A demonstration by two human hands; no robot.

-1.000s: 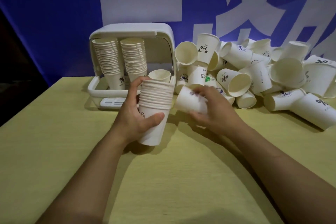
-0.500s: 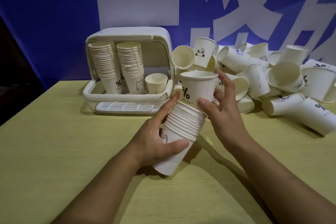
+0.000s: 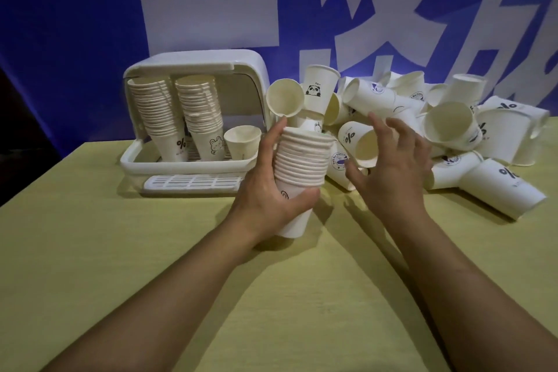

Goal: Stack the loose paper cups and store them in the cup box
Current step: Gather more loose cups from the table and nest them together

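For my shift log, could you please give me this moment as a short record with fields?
left hand: grips the cup stack, held above the table
right hand: open, fingers spread, holds nothing, near the loose pile
cup box: lid up; two tall stacks and one single cup inside
loose pile: many cups right of the box, mostly on their sides
backdrop: blue with white characters

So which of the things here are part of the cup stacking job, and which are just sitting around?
Part of the job:
- stack of cups, held by the left hand
- pile of loose cups, with the right hand open near it
- cup box

Just there:
- table
- blue banner
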